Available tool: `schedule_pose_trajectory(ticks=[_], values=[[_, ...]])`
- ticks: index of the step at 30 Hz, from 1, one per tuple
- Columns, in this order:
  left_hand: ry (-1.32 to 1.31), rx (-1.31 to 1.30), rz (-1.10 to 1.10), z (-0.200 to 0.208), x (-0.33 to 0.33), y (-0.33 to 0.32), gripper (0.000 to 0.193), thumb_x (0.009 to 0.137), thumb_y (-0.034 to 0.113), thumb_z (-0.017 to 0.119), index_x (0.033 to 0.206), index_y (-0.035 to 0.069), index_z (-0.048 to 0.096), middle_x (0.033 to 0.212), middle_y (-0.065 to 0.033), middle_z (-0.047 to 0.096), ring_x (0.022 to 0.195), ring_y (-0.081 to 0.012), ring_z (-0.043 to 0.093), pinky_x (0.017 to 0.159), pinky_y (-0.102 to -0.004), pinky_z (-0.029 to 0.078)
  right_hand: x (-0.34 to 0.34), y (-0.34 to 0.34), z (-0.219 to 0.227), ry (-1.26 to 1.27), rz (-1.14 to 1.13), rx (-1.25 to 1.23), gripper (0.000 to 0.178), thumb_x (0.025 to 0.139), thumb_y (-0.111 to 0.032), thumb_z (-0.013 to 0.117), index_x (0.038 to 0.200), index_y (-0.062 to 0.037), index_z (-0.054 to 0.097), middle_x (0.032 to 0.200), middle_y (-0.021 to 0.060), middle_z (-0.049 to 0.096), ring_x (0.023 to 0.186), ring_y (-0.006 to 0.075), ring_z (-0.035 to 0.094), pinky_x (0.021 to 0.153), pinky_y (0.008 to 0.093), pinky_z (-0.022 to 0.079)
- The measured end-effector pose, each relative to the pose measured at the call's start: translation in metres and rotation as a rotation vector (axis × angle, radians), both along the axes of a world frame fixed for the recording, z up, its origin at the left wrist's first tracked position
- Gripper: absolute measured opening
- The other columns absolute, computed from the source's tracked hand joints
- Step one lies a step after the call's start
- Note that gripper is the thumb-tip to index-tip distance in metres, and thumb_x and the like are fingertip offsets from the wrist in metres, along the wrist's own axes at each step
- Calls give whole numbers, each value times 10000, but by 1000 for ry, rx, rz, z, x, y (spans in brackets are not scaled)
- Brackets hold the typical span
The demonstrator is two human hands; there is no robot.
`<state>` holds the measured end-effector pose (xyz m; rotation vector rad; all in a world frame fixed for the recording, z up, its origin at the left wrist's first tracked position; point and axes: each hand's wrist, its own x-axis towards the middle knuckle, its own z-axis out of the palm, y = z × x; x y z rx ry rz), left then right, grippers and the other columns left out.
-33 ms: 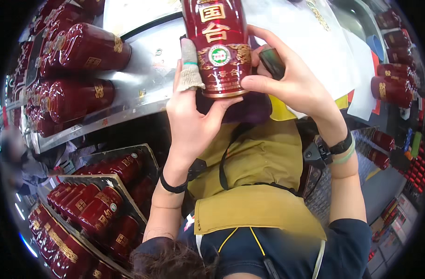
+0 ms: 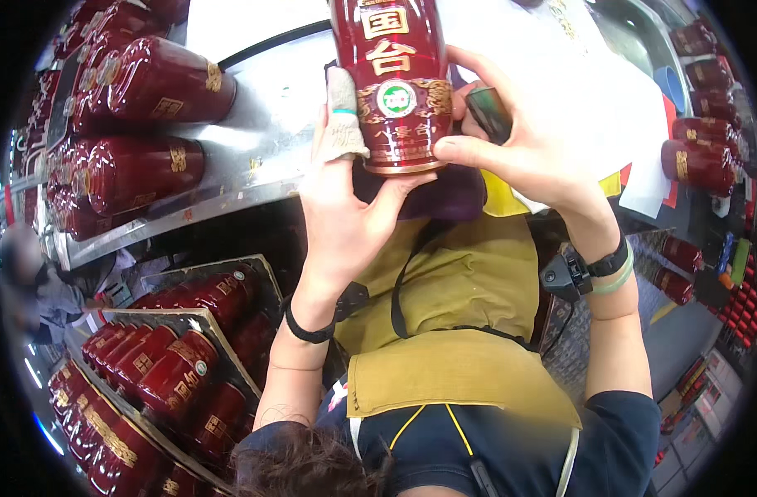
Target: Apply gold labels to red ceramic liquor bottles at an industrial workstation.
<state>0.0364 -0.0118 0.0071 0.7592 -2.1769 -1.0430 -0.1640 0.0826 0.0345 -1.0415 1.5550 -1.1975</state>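
A glossy dark red bottle with gold lettering, a gold band at its base and a round green-and-white emblem is held over the workbench edge. My left hand is closed round its left side and lower end, with a pale knitted cover on one finger. From the right, my right hand also grips the bottle, its thumb at the lower edge. A small dark green, shiny block sits among the right hand's bent fingers. The bottle's upper end runs out of the picture, and its underside is hidden.
Several red bottles lie or stand on the metal bench at left. White sheets and a yellow cloth are at right, near more bottles. Crates of bottles stand at lower left; a blurred person is beyond.
The bottle has shifted very slightly to the right, with both hands still on it.
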Motion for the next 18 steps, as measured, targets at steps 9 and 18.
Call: schedule_pose_trajectory(ticks=[9, 18], values=[[122, 168, -161, 10, 6, -15, 859, 752, 80, 891, 1456, -97, 432, 1397, -187, 570, 1278, -239, 555, 1089, -368, 427, -14, 1, -7, -18, 86, -25, 810, 911, -232, 791, 1584, -63, 373, 945, -15, 569, 820, 69, 493, 735, 230, 444], [90, 460, -56, 28, -22, -12, 742, 899, 62, 774, 1497, -54, 351, 1352, -151, 589, 1226, -190, 597, 1032, -350, 514, -6, 6, -8, -62, -34, 67, 581, 1043, -267, 624, 1564, -94, 434, 937, -60, 563, 803, 39, 451, 709, 199, 391]])
